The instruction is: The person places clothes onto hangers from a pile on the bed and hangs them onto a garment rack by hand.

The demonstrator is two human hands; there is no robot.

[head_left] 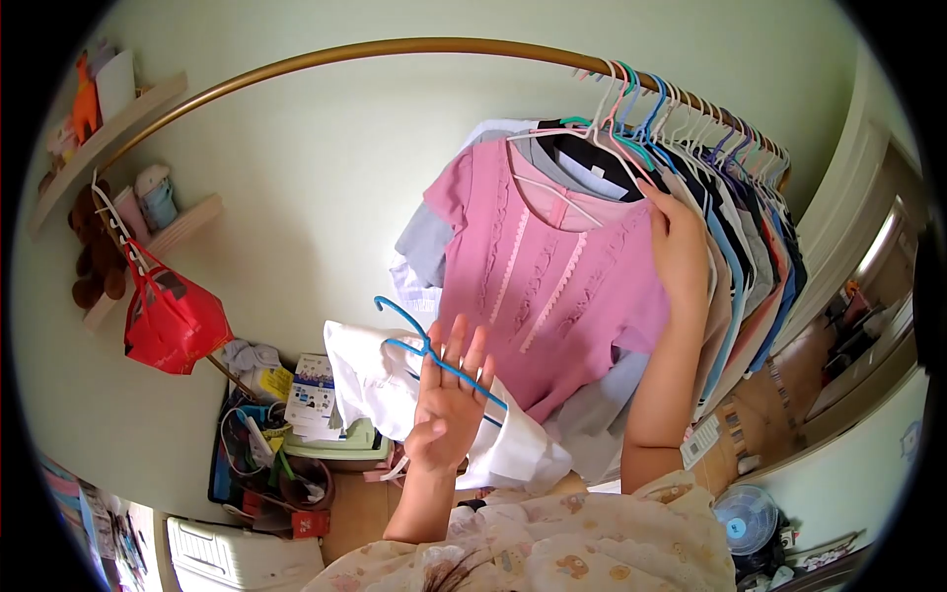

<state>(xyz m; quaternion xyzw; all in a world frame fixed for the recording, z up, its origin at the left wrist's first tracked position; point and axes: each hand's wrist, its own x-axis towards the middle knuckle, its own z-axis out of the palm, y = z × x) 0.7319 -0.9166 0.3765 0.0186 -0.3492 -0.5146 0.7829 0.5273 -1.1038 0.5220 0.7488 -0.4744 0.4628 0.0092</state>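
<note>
My left hand (449, 405) is raised, palm facing me, its fingers stretched out. A blue hanger (456, 373) crosses these fingers, and its hook sticks up free. A white garment (370, 380) hangs around this hanger, partly behind my hand. At the rail, my right hand (679, 232) grips the shoulder of a pink blouse (552, 286) near the end of its white hanger (614, 148). The thumb lies on the front; the other fingers are hidden behind the cloth. Grey and white clothes show behind the blouse.
A curved brown rail (395, 46) carries several tightly packed clothes (750, 237) at the right. A red bag (178, 321) hangs at its left end, by shelves with toys (94, 242). Below are a cluttered box (266, 444), a white case (242, 557) and a fan (746, 519).
</note>
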